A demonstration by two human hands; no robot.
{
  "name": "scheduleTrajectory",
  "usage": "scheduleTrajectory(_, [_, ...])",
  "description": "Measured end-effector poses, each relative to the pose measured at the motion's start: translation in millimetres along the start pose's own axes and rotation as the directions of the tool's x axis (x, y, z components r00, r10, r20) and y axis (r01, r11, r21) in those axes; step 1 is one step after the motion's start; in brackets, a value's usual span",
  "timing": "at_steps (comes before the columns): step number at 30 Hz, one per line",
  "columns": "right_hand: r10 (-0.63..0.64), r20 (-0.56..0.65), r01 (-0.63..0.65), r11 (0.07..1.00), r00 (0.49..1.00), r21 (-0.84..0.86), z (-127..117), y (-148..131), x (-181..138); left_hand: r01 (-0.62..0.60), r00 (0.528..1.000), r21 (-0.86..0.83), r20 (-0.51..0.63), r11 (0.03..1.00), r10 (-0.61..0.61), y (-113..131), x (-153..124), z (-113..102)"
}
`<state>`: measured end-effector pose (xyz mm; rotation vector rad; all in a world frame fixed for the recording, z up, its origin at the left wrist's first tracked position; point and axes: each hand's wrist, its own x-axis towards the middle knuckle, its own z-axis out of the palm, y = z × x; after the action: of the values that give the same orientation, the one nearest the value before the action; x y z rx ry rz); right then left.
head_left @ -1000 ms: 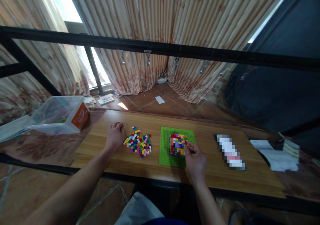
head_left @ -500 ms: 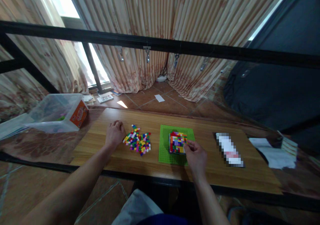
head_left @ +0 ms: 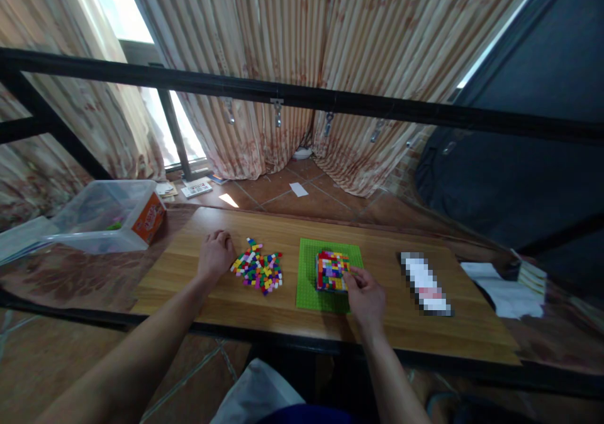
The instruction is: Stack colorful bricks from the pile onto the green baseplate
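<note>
A green baseplate (head_left: 309, 289) lies on the wooden table (head_left: 401, 323), carrying a block of many-coloured small bricks (head_left: 331, 269). My right hand (head_left: 365, 297) touches the block's right front corner with fingers pinched together; what they hold is too small to make out. Left of the plate lies a loose pile of coloured bricks (head_left: 258, 269). My left hand (head_left: 216, 254) rests curled on the table just left of that pile, fingers closed, nothing visible in it.
A clear plastic box (head_left: 101, 216) with an orange label stands at the far left. A flat blurred-out object (head_left: 425, 282) lies right of the plate, with white papers (head_left: 507, 292) farther right. A black rail crosses above; curtains hang behind.
The view has shifted slightly. Both hands stay almost where they were, the right one still at the brick block.
</note>
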<state>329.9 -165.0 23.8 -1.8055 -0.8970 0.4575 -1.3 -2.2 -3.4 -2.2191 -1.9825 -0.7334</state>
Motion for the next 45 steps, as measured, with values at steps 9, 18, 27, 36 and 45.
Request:
scheduleTrajectory(9, [0.015, -0.043, -0.019, 0.997, 0.999, -0.075, 2.6, -4.3, -1.5, -0.003, 1.0, -0.014, -0.008, 1.0, 0.003, -1.3, 0.1, 1.4])
scheduleTrajectory(18, [0.001, -0.048, -0.006, 0.995, 0.999, -0.1, 4.2, -2.2, -2.0, -0.011, 1.0, -0.021, -0.001, 1.0, 0.011, -0.7, 0.3, 0.3])
scheduleTrajectory(27, [-0.037, -0.057, 0.031, 0.995, 0.998, -0.093, 5.1, -5.1, -3.8, 0.019, 1.0, -0.022, 0.019, 1.0, -0.019, 2.0, -0.9, -1.3])
scheduleTrajectory(36, [-0.168, -0.082, 0.148, 0.966, 0.982, -0.211, 6.7, -4.8, -13.9, 0.044, 0.999, -0.055, 0.022, 0.998, -0.043, 3.5, -2.0, -1.5])
scheduleTrajectory(45, [-0.539, 0.234, 0.587, 0.76, 0.809, -0.28, 51.8, -22.7, -78.0, 0.036, 0.999, -0.033, 0.02, 0.999, -0.035, 1.5, -2.1, 0.9])
